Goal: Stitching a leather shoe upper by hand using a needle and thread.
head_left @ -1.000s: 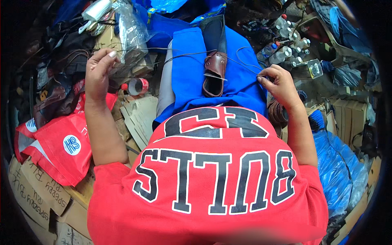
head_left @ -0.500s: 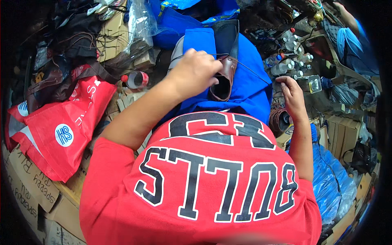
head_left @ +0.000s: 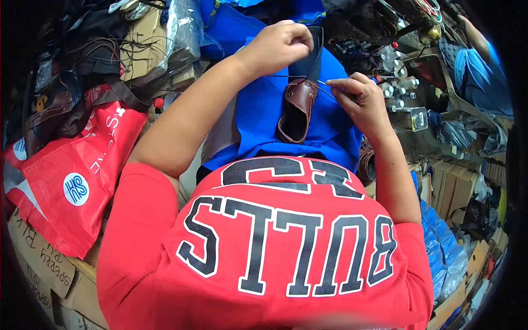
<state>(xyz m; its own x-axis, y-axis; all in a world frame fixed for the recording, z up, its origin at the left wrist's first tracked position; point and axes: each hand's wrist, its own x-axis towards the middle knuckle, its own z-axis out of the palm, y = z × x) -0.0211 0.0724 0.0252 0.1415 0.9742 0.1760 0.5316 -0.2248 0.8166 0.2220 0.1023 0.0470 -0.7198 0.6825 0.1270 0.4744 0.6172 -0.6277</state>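
Observation:
A brown leather shoe, its opening toward me, rests on the blue cloth over my lap. A dark strap runs across the lap at the shoe's far end. A thin lace passes through the eyelets and stretches out to both sides. Just right of the shoe, my right hand pinches that lace, with a thin pale tip showing at the fingers. My left hand is beyond the shoe, over the strap, fingers curled in; what they hold is hidden.
On the left lie a red bag and cardboard. Several small bottles and a clear square container stand at the right. Blue plastic is at the lower right. Another person's arm shows at the far right.
My left hand has moved away from the shoe opening, farther out and to the right. My right hand has come up and left, close beside the shoe. The shoe has shifted slightly left.

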